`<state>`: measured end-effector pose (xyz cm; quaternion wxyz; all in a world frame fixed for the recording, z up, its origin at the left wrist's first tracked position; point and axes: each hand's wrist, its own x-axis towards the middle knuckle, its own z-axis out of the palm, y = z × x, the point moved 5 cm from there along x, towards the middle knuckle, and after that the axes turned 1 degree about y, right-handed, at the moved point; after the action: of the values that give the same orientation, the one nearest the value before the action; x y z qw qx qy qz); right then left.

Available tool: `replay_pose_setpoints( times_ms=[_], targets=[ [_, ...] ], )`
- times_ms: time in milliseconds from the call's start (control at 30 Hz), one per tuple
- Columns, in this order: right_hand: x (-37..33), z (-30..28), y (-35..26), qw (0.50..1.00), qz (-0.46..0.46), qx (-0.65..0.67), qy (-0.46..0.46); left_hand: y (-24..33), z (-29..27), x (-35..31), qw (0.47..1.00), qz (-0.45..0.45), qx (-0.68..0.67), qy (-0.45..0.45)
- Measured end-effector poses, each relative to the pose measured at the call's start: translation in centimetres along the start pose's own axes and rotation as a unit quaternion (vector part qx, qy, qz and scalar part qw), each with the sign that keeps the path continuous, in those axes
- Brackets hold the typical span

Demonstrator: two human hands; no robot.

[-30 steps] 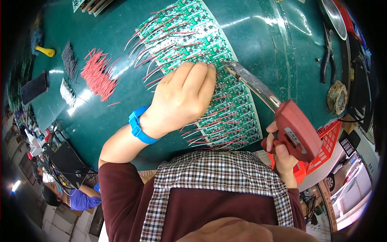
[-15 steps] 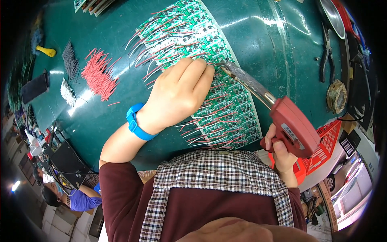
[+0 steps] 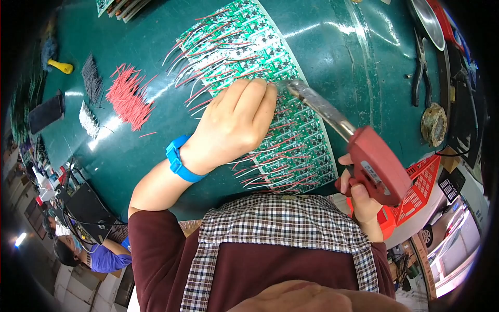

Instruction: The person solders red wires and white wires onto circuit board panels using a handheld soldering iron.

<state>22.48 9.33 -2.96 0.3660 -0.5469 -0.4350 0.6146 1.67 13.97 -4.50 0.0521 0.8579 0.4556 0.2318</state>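
Gripping the soldering gun (image 3: pixel 379 166) in our right hand (image 3: pixel 364 200), we wrap the fingers and thumb around its red handle. The metal barrel slopes up and to the left, and its tip lies over the circuit board panel (image 3: pixel 280 47), just beside the fingertips of our left hand (image 3: pixel 234 117); we cannot tell whether the tip touches the panel. We bend the left fingers downward and draw them together over the middle of the panel; the fingertips are largely hidden, so we cannot tell what they pinch. A blue wristband (image 3: pixel 179 161) encircles the left wrist. The panel lies flat on the green work surface (image 3: pixel 150 26), its lower end near our checked apron (image 3: pixel 280 216); thin red wires and pale wires extend past its left edge. To the left of the panel we find three loose wire piles: red wires (image 3: pixel 129 99), dark grey wires (image 3: pixel 92 80) and white wires (image 3: pixel 88 119). Farther left are a yellow-handled tool (image 3: pixel 61 66) and a flat black object (image 3: pixel 47 112). On the right side we locate pliers (image 3: pixel 421 67), a round tan object (image 3: pixel 434 125) just below them, and a red basket (image 3: pixel 418 187) beyond the soldering gun. At the lower left, well apart, we see a co-worker in a purple top (image 3: pixel 109 256).
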Motion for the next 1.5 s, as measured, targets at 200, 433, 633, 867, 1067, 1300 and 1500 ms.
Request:
replay_pose_setpoints(
  times_ms=[200, 433, 633, 867, 1067, 1300, 1500],
  targets=[
    [-0.2, -0.8, -0.2, 1.000, -0.010, 0.021, 0.000, -0.1, -0.1, 0.2, 0.999, 0.031, 0.023, 0.007],
    [-0.4, -1.0, 0.2, 0.999, 0.002, 0.028, -0.017, 0.1, 0.0, 0.1, 1.000, -0.001, 0.004, -0.005],
    [-0.9, -1.3, 0.3, 1.000, 0.004, 0.025, -0.008, 0.1, -0.1, 0.3, 0.998, 0.034, 0.061, 0.010],
    [-1.7, -1.6, 0.7, 1.000, 0.017, 0.024, 0.001, 0.0, -0.4, 0.3, 0.998, 0.020, 0.061, 0.018],
    [-1.8, -1.5, 0.9, 0.999, 0.021, 0.036, 0.006, 0.9, -0.9, 0.1, 0.996, 0.046, 0.043, 0.056],
    [-1.5, -1.0, 0.8, 1.000, 0.024, -0.014, 0.007, 0.9, -0.2, -0.3, 0.997, 0.065, 0.033, 0.028],
    [-2.6, -2.4, 2.5, 0.990, 0.089, 0.105, -0.008, 1.1, -0.3, -0.2, 0.997, 0.064, 0.024, 0.023]
  ],
)
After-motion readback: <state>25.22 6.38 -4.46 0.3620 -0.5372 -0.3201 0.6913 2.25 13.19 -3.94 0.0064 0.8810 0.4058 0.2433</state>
